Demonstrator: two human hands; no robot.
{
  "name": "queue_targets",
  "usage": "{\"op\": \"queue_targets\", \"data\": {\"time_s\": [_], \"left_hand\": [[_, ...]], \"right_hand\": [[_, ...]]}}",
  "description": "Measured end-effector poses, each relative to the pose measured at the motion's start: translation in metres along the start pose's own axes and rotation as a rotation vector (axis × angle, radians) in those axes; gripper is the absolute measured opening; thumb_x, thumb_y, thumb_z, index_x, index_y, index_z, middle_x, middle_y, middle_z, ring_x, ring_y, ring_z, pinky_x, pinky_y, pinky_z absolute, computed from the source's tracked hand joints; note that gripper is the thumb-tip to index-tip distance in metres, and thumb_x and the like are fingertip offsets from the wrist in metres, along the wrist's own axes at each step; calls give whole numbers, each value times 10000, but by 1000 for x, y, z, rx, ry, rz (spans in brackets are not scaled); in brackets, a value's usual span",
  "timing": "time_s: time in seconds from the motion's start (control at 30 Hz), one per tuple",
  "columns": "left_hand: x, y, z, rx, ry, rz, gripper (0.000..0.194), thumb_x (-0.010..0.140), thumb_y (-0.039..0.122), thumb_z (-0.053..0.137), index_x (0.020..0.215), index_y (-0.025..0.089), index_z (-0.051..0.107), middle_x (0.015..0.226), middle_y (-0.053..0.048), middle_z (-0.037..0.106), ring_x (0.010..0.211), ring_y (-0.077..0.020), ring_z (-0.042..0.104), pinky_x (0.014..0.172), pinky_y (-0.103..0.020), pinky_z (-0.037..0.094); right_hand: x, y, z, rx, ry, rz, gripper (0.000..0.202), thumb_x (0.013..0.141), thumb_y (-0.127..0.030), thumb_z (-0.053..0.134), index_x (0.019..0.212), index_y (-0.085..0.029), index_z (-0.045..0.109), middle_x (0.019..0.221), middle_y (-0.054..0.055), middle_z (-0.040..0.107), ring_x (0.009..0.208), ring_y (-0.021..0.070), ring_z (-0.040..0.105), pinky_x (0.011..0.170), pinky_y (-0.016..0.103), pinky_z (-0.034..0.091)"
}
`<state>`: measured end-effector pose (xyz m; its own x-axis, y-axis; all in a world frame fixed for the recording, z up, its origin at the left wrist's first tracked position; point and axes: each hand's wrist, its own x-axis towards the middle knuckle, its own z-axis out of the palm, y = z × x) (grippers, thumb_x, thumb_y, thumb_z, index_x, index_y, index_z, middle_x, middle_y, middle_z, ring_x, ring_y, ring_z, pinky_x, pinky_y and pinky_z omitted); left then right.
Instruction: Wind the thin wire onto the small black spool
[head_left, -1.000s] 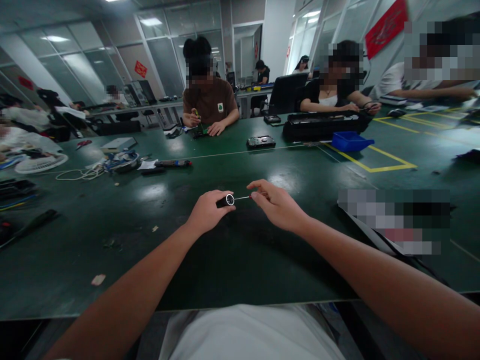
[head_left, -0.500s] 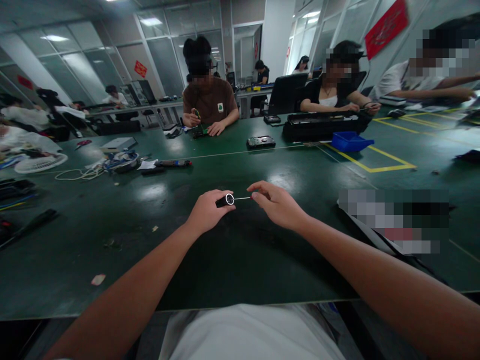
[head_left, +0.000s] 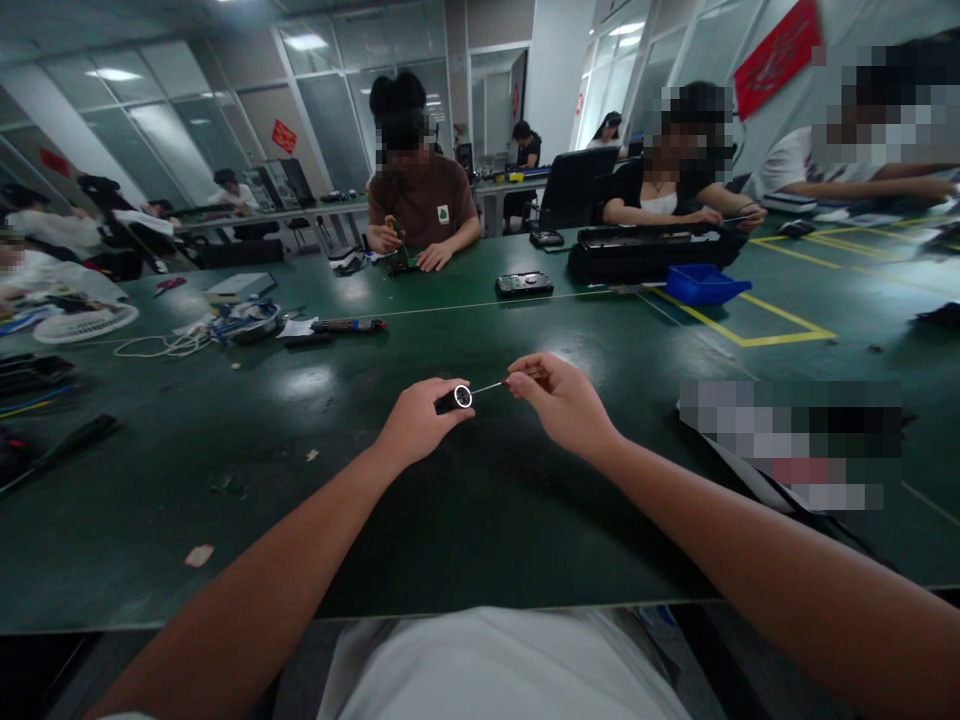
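My left hand (head_left: 414,425) is closed around a small black object (head_left: 448,401) with a white-ringed round end, held above the green table (head_left: 450,540). To its right, my right hand (head_left: 562,400) pinches the red handle of a thin screwdriver (head_left: 491,386). The metal shaft slants slightly down to the left, and its tip is at or very near the ringed end; contact is too small to tell. Most of the handle is hidden by my right fingers.
A hard-drive-like device (head_left: 524,284) and a blue tray (head_left: 705,285) lie farther back. Tools (head_left: 349,326) and bundled cables (head_left: 244,320) are at back left. A flat item (head_left: 780,440), partly blurred, lies right. A person in brown (head_left: 424,200) works opposite.
My right hand has moved slightly up and right, its fingers now closer together on the handle. The screwdriver shaft has gone from nearly level to slanted. My left hand keeps its hold.
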<state>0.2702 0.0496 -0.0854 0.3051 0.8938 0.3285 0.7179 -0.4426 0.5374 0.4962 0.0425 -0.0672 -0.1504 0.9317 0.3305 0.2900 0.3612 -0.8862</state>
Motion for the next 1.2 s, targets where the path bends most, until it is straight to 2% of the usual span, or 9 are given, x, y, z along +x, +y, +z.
{"op": "queue_targets", "data": {"time_s": [0.1,0.2,0.27,0.33,0.47,0.6,0.7,0.97,1.2], "left_hand": [[0,0,1,-18,10,35,402,835,330,742,1227,263,682,1182,-44,696,1109,-235,625,996,-391,464],[1,-2,1,-25,14,47,397,831,312,746,1220,262,684,1198,-43,691,1129,-233,615,1017,-391,453],[2,-2,1,-15,17,32,398,832,321,746,1222,267,683,1179,-39,698,1109,-235,620,998,-390,459],[2,-1,0,1,17,17,398,834,330,746,1222,271,684,1150,-36,709,1078,-239,626,977,-395,463],[1,4,-1,15,17,-5,378,849,353,733,1216,275,686,1147,-31,718,1045,-249,635,1002,-430,440],[1,5,-1,29,14,2,374,854,378,726,1212,276,685,1160,-35,718,1059,-262,634,1091,-493,361],[1,3,0,39,19,21,371,852,379,727,1204,272,686,1128,-40,720,1028,-257,631,1018,-462,416],[1,5,-1,50,2,-1,368,834,360,744,1190,275,697,1089,-38,721,980,-250,629,947,-427,445],[1,2,1,43,20,3,375,837,371,741,1197,279,692,1105,-38,720,992,-249,628,930,-418,452]], "right_hand": [[4,6,3,242,41,130,226,925,-405,558,925,-188,619,811,39,679,755,174,665,769,364,557],[8,14,5,462,1,292,250,914,-439,569,890,-191,595,779,37,654,722,165,656,782,375,580],[9,17,5,525,-17,319,265,906,-462,570,877,-199,580,760,28,636,704,161,644,792,381,583],[9,17,5,488,19,276,264,900,-465,573,881,-202,576,762,18,630,698,156,640,783,376,577],[6,9,2,233,105,112,239,915,-430,566,901,-192,594,784,27,662,710,163,648,741,357,545],[1,1,-1,-7,89,31,217,950,-400,528,897,-199,593,770,33,687,726,178,664,714,343,520],[-3,-2,-2,-94,59,-37,204,967,-379,506,911,-206,596,778,32,700,734,183,674,697,332,507],[-8,-5,2,-113,1,-97,170,972,-353,503,931,-215,593,780,22,714,748,187,693,707,326,506],[-7,-2,3,-49,57,-70,191,972,-378,505,931,-213,592,790,28,711,752,184,687,720,336,517]]}}
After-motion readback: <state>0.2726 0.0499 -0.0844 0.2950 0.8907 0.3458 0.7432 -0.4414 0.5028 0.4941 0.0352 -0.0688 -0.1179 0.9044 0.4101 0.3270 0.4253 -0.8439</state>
